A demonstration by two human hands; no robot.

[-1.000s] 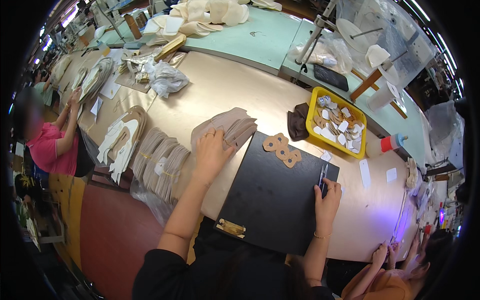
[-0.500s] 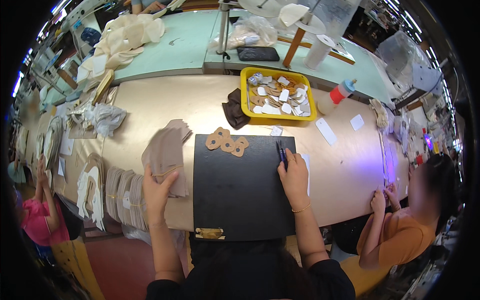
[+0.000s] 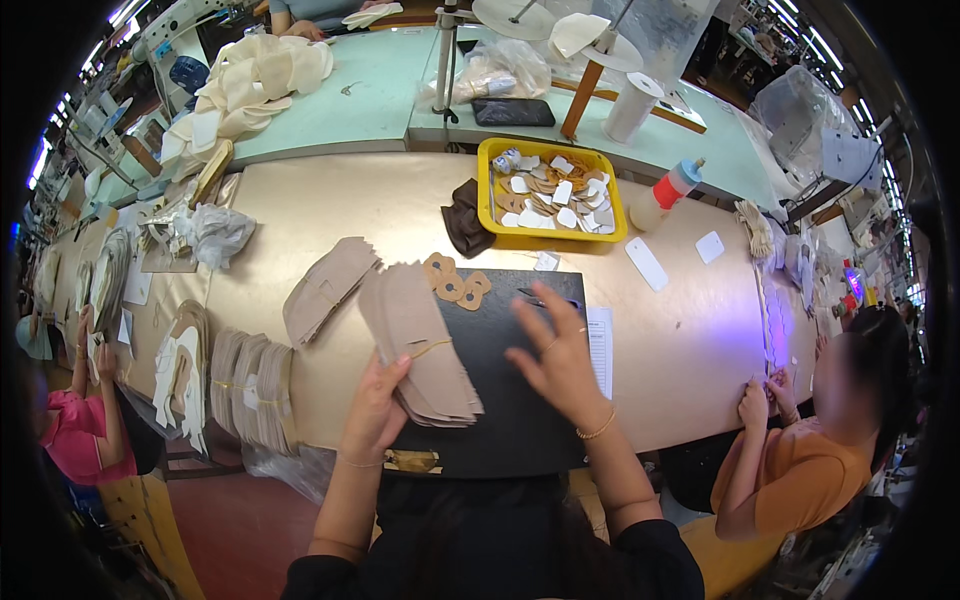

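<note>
My left hand point(image 3: 374, 412) is closed on the lower left edge of a fanned stack of taupe cut pieces point(image 3: 412, 320), bound by a yellowish rubber band. This stack is over the left side of a black board point(image 3: 500, 440). Above the board's right side, my right hand point(image 3: 562, 358) is empty with its fingers spread. Dark thread snips point(image 3: 530, 292) lie on the board beside its fingertips, partly hidden. Several tan ring-shaped pieces point(image 3: 450, 288) rest at the board's far edge. Left of the held stack, another taupe stack point(image 3: 325, 290) lies on the table.
A yellow tray point(image 3: 487, 195) of small pieces stands beyond the board, with a brown cloth point(image 3: 466, 220) and a bottle point(image 3: 668, 192) beside it. Bundled pieces point(image 3: 250, 390) stand at the table's left edge. A co-worker point(image 3: 800, 455) sits at the right, another point(image 3: 85, 440) at the left.
My left hand has brought a banded taupe stack rightward over the board; another stack stays behind. My right hand has let go of the snips and spread its fingers.
</note>
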